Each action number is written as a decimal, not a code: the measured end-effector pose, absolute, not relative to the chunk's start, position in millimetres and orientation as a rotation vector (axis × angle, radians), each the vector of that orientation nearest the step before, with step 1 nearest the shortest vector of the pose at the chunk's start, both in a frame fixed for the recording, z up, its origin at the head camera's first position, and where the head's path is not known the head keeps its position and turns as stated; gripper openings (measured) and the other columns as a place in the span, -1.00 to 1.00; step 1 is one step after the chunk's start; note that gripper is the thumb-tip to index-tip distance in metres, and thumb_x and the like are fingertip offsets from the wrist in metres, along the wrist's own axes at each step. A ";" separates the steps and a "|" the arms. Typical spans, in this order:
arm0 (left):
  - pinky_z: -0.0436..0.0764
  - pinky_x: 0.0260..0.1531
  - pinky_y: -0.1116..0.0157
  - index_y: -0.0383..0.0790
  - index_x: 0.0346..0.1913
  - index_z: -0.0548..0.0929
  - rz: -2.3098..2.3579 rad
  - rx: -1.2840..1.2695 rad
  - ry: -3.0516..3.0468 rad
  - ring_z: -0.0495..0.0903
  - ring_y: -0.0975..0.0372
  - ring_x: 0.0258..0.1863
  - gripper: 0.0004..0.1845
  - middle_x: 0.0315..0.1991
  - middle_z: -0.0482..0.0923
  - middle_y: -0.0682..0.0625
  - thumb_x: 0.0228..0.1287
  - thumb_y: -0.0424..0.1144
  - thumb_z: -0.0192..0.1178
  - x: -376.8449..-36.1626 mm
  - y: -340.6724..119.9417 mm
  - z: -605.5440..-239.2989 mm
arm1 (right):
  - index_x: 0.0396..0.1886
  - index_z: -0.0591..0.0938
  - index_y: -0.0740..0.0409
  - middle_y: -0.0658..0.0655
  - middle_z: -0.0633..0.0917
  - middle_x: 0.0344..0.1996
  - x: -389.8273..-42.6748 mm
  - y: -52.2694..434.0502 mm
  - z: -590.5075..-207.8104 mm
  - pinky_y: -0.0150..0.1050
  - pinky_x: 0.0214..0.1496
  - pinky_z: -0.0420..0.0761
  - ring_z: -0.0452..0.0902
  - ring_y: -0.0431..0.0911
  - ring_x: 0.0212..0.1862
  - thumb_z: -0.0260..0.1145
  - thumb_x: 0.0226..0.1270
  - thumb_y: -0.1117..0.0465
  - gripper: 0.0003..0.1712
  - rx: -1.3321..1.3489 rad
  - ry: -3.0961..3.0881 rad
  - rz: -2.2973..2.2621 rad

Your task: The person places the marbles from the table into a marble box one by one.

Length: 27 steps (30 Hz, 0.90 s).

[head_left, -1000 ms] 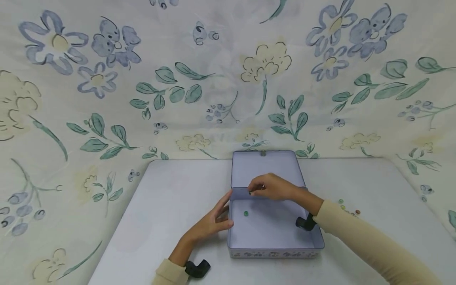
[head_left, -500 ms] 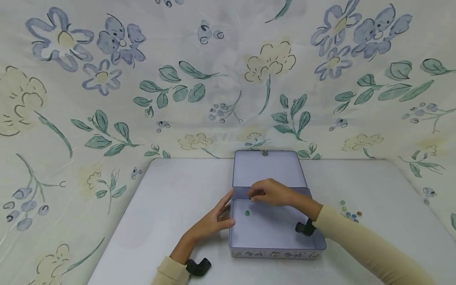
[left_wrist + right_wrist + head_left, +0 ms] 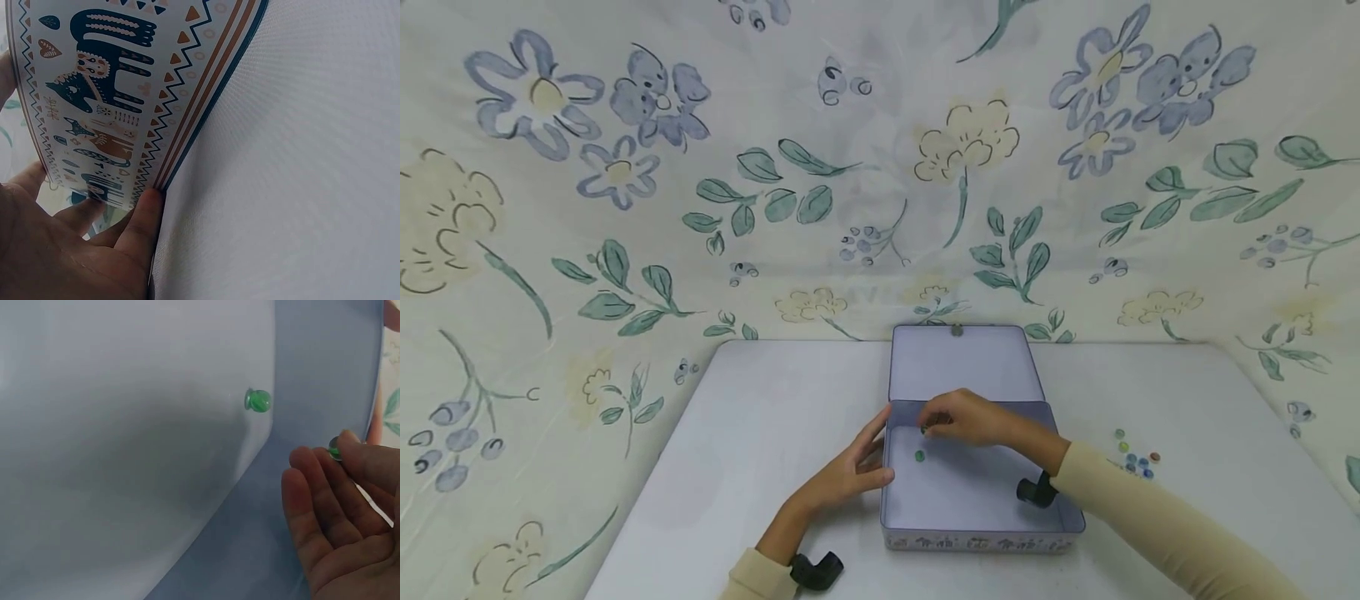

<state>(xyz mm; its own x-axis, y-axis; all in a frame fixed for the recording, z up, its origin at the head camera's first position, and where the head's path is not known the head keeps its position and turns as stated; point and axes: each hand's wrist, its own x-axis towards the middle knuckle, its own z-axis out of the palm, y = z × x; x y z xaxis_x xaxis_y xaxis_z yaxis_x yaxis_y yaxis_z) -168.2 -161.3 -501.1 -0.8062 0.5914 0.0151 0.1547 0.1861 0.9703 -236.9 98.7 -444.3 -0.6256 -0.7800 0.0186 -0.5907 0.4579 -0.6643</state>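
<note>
Green glass shows at the tips of the right hand (image 3: 973, 417): it pinches a small bead (image 3: 335, 449) between thumb and forefinger, the other fingers loosely curled beneath, and holds it over the far left part of the open tin (image 3: 977, 492). Just below and a little nearer the person than that hand, a second green bead (image 3: 919, 456) lies on the tin's pale floor, apart from the walls. So one bead is already in, one is in hand and not yet let go.

Out to the right of the right arm, beyond the tin's wall, a small cluster of coloured beads (image 3: 1135, 460) waits on the table (image 3: 760, 433); from the head view there seem to be around half a dozen, though they are too small to count with confidence. By that reckoning most of the filling is left to do.

The left hand (image 3: 850, 471) lies with straight fingers against the tin's patterned left wall (image 3: 106, 112), thumb at the bottom edge, steadying it without curling round anything. Past the right hand, the hinged lid (image 3: 964, 362) stands tilted back toward the flowered cloth (image 3: 625, 208) hung behind.
</note>
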 end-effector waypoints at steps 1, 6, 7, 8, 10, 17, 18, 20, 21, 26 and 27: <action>0.24 0.45 -0.21 0.11 0.63 -0.23 1.653 0.703 2.104 -0.10 -0.34 0.55 0.00 0.65 -0.38 -0.10 0.38 0.03 0.23 -167.5 -161.4 -501.5 | -0.09 0.74 0.23 0.03 0.79 -0.17 -236.4 98.2 -445.6 -0.43 -0.03 0.67 0.69 -0.21 -0.12 0.37 0.35 0.29 -0.81 -1.178 2.421 -0.931; 0.24 0.45 -0.20 0.10 0.63 -0.23 1.644 0.719 2.125 -0.08 -0.33 0.55 -0.01 0.65 -0.37 -0.10 0.39 0.04 0.22 -167.2 -160.8 -501.1 | -0.10 0.74 0.23 0.03 0.79 -0.17 -234.6 96.0 -447.3 -0.40 -0.03 0.69 0.69 -0.21 -0.12 0.36 0.35 0.29 -0.82 -1.194 2.439 -0.916; 0.24 0.45 -0.20 0.11 0.63 -0.23 1.643 0.721 2.130 -0.07 -0.32 0.55 -0.01 0.65 -0.37 -0.10 0.39 0.04 0.22 -167.4 -160.7 -500.9 | -0.09 0.74 0.23 0.03 0.79 -0.17 -234.7 95.6 -447.0 -0.38 -0.03 0.69 0.69 -0.20 -0.12 0.36 0.35 0.29 -0.82 -1.198 2.438 -0.914; 0.24 0.45 -0.19 0.10 0.63 -0.23 1.642 0.724 2.134 -0.07 -0.32 0.55 -0.01 0.65 -0.37 -0.11 0.39 0.04 0.22 -167.6 -160.7 -500.7 | -0.09 0.74 0.22 0.03 0.78 -0.17 -234.5 94.9 -446.9 -0.38 -0.02 0.68 0.68 -0.21 -0.12 0.36 0.35 0.29 -0.82 -1.187 2.436 -0.912; 0.25 0.46 -0.19 0.09 0.63 -0.23 1.640 0.725 2.137 -0.07 -0.32 0.55 -0.01 0.65 -0.36 -0.11 0.39 0.04 0.22 -167.5 -161.0 -500.9 | -0.08 0.74 0.21 0.02 0.78 -0.16 -234.0 93.4 -448.0 -0.38 -0.01 0.68 0.67 -0.21 -0.11 0.35 0.36 0.29 -0.81 -1.175 2.428 -0.905; 0.22 0.46 -0.20 0.12 0.63 -0.23 1.647 0.716 2.112 -0.08 -0.31 0.55 -0.01 0.65 -0.38 -0.08 0.40 0.02 0.22 -166.0 -162.6 -503.6 | -0.09 0.75 0.18 0.00 0.78 -0.16 -230.5 88.7 -456.3 -0.39 -0.01 0.67 0.66 -0.26 -0.14 0.35 0.36 0.27 -0.82 -1.183 2.405 -0.870; 0.22 0.46 -0.20 0.13 0.63 -0.23 1.649 0.715 2.111 -0.08 -0.31 0.56 -0.02 0.65 -0.38 -0.07 0.40 0.01 0.22 -166.1 -162.6 -503.5 | -0.10 0.75 0.18 0.00 0.78 -0.18 -230.2 88.5 -456.7 -0.39 -0.02 0.67 0.66 -0.26 -0.15 0.36 0.36 0.28 -0.83 -1.188 2.407 -0.867; 0.22 0.46 -0.20 0.15 0.63 -0.22 1.649 0.710 2.120 -0.08 -0.31 0.56 -0.03 0.65 -0.38 -0.06 0.40 -0.01 0.22 -166.4 -162.4 -502.9 | -0.12 0.75 0.18 -0.01 0.78 -0.19 -230.3 88.0 -457.5 -0.40 -0.02 0.67 0.66 -0.27 -0.16 0.36 0.35 0.28 -0.84 -1.188 2.417 -0.859; 0.22 0.46 -0.19 0.17 0.63 -0.22 1.649 0.705 2.123 -0.08 -0.30 0.56 -0.04 0.65 -0.38 -0.05 0.41 -0.03 0.21 -166.7 -162.2 -502.6 | -0.12 0.75 0.18 -0.01 0.78 -0.20 -230.6 87.9 -457.8 -0.40 -0.02 0.67 0.66 -0.27 -0.16 0.37 0.34 0.28 -0.84 -1.187 2.420 -0.855; 0.23 0.46 -0.19 0.21 0.62 -0.20 1.650 0.691 2.132 -0.08 -0.30 0.56 -0.04 0.65 -0.36 -0.02 0.40 -0.02 0.22 -167.9 -160.8 -501.9 | -0.14 0.75 0.16 -0.03 0.76 -0.21 -231.7 88.0 -460.0 -0.41 0.00 0.67 0.66 -0.27 -0.13 0.38 0.33 0.29 -0.86 -1.191 2.433 -0.837; 0.23 0.46 -0.19 0.21 0.62 -0.20 1.651 0.693 2.131 -0.08 -0.30 0.56 -0.04 0.65 -0.36 -0.02 0.40 -0.02 0.22 -168.2 -160.5 -501.9 | -0.14 0.75 0.16 -0.03 0.76 -0.21 -231.8 88.2 -460.6 -0.42 0.00 0.66 0.65 -0.27 -0.13 0.38 0.33 0.29 -0.86 -1.197 2.433 -0.837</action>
